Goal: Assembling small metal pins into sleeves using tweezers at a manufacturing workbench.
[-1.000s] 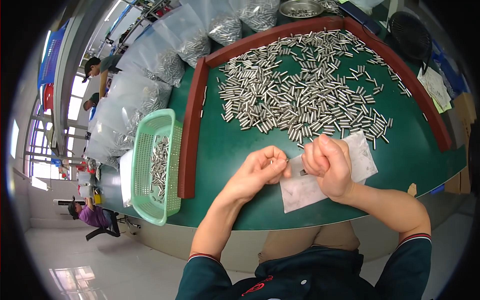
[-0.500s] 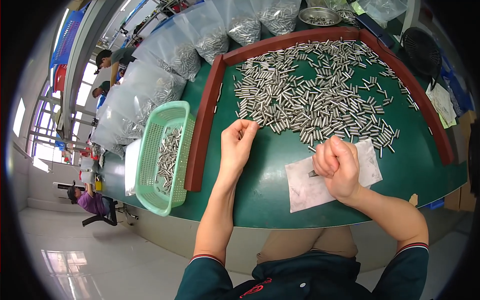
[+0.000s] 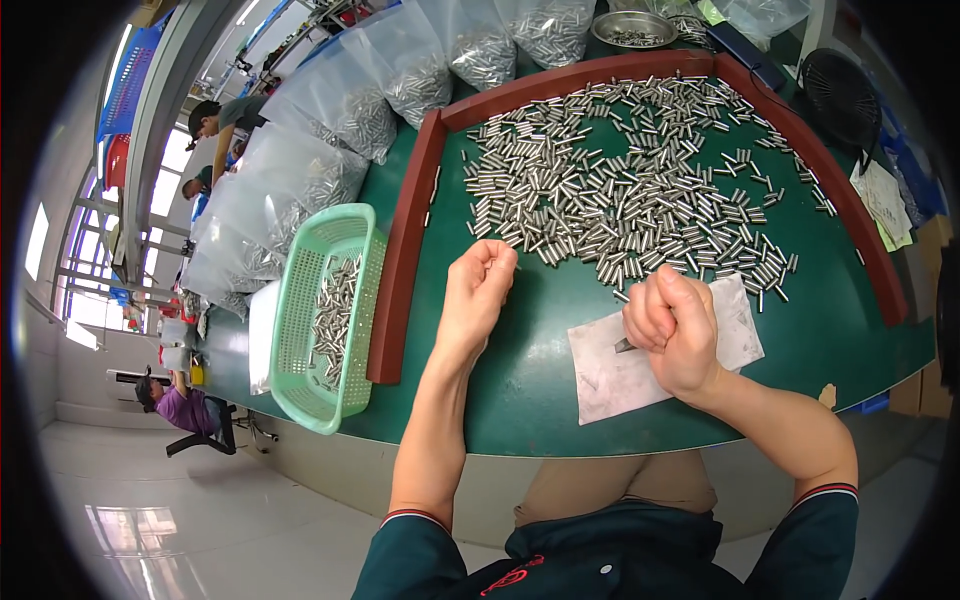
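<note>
My left hand [image 3: 480,292] is closed with its thumb against curled fingers, just off the near left edge of a spread of short metal pins [image 3: 620,190]. What it holds, if anything, is hidden. My right hand [image 3: 675,325] is a fist, thumb on top, above a smudged white sheet [image 3: 612,385]. Beside its curled fingers shows a small dark wedge [image 3: 624,346]; whether it is a held tool's tip or lies on the sheet, I cannot tell. The pins lie loose on the green tabletop [image 3: 530,400].
A dark red raised border [image 3: 408,250] frames the pins at left, back and right. Left of it stands a green basket [image 3: 355,395] holding pins. Clear bags of pins [image 3: 415,80] line the back left. A metal bowl [image 3: 600,30] and black fan [image 3: 842,100] are behind.
The fingers of my left hand have curled in tighter, hiding the small grey bit that showed between them. My right hand is nearly unmoved.
</note>
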`<action>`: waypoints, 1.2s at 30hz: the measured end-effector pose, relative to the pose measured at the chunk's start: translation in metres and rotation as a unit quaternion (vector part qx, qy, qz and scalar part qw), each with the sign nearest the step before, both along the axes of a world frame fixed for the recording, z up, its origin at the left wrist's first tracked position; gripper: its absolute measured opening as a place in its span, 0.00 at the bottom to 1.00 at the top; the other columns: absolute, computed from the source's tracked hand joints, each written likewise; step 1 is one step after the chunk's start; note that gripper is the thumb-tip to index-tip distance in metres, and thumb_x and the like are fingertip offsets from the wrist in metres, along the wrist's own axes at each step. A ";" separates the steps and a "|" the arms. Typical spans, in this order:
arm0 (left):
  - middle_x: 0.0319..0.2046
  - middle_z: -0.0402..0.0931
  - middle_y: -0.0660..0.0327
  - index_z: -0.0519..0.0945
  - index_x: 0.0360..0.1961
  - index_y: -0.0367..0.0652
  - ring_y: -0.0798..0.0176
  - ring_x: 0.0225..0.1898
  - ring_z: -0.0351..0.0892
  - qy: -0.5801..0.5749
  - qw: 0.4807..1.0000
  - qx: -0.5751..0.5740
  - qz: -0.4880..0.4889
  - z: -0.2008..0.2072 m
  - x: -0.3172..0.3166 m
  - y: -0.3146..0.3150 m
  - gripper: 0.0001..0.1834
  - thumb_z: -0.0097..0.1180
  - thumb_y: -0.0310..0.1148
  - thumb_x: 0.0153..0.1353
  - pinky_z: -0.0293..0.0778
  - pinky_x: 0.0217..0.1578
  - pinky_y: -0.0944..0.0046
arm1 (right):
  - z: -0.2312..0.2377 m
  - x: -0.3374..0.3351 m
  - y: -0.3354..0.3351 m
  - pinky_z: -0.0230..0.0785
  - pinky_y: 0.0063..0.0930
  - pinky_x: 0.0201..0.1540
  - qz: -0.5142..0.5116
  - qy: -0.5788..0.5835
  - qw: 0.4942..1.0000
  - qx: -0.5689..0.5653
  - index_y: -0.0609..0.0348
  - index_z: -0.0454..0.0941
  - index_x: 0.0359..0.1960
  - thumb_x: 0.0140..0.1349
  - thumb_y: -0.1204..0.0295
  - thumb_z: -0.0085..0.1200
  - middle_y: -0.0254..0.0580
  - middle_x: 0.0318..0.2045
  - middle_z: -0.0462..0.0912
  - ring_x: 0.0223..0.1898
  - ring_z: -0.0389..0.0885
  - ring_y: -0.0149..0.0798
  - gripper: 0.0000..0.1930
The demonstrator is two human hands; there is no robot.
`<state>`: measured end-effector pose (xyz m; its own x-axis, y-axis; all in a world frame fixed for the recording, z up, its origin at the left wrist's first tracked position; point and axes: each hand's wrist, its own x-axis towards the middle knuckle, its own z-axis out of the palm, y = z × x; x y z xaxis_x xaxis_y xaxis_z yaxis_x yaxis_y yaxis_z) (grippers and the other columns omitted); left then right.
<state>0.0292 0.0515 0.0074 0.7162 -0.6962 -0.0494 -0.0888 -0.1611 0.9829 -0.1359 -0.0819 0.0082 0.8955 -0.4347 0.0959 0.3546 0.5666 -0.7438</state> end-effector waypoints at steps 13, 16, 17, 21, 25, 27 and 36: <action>0.22 0.73 0.59 0.69 0.35 0.42 0.78 0.15 0.53 0.280 0.946 -0.028 -0.162 0.003 -0.019 -0.005 0.04 0.48 0.28 0.57 0.50 0.16 0.77 | 0.002 0.002 -0.002 0.43 0.18 0.14 0.001 0.008 1.000 0.011 0.55 0.53 0.08 0.63 0.66 0.31 0.31 0.07 0.56 0.10 0.49 0.23 0.23; 0.22 0.73 0.59 0.70 0.33 0.41 0.78 0.15 0.53 0.260 0.951 -0.015 -0.167 0.003 -0.020 -0.006 0.04 0.48 0.28 0.57 0.51 0.16 0.77 | 0.001 0.002 -0.002 0.43 0.18 0.14 0.000 0.006 1.000 0.016 0.55 0.53 0.08 0.63 0.66 0.31 0.31 0.07 0.56 0.10 0.49 0.23 0.23; 0.23 0.73 0.59 0.70 0.33 0.41 0.78 0.15 0.53 0.258 0.952 -0.011 -0.165 0.003 -0.020 -0.006 0.04 0.48 0.28 0.57 0.51 0.16 0.78 | 0.001 0.002 -0.001 0.42 0.18 0.14 0.000 0.006 1.000 0.017 0.55 0.53 0.08 0.63 0.66 0.32 0.31 0.07 0.56 0.10 0.49 0.23 0.23; 0.23 0.73 0.59 0.71 0.33 0.40 0.78 0.15 0.54 0.257 0.953 0.000 -0.163 0.002 -0.021 -0.005 0.04 0.47 0.28 0.58 0.51 0.16 0.78 | 0.001 0.002 -0.001 0.42 0.18 0.14 0.003 0.005 1.000 0.019 0.56 0.53 0.08 0.62 0.67 0.32 0.31 0.07 0.56 0.11 0.49 0.23 0.23; 0.23 0.73 0.59 0.71 0.33 0.40 0.78 0.15 0.53 0.264 0.951 0.003 -0.162 0.003 -0.022 -0.005 0.05 0.47 0.29 0.58 0.51 0.16 0.78 | 0.002 0.001 0.000 0.42 0.18 0.14 0.001 0.007 1.000 0.020 0.56 0.53 0.08 0.62 0.67 0.32 0.31 0.07 0.56 0.11 0.49 0.23 0.23; 0.22 0.73 0.59 0.70 0.33 0.40 0.78 0.15 0.53 0.260 0.953 0.009 -0.155 0.003 -0.023 -0.005 0.04 0.46 0.29 0.58 0.51 0.16 0.78 | 0.002 0.001 0.000 0.42 0.18 0.14 0.007 0.009 1.000 0.022 0.56 0.53 0.08 0.62 0.67 0.32 0.31 0.07 0.56 0.11 0.49 0.23 0.22; 0.22 0.71 0.50 0.68 0.29 0.40 0.74 0.15 0.55 0.422 0.882 -0.103 -0.184 0.008 -0.026 -0.007 0.09 0.40 0.34 0.59 0.52 0.16 0.75 | 0.003 0.001 -0.002 0.42 0.18 0.14 0.002 0.009 1.000 0.017 0.56 0.53 0.08 0.62 0.67 0.32 0.31 0.07 0.56 0.11 0.49 0.23 0.22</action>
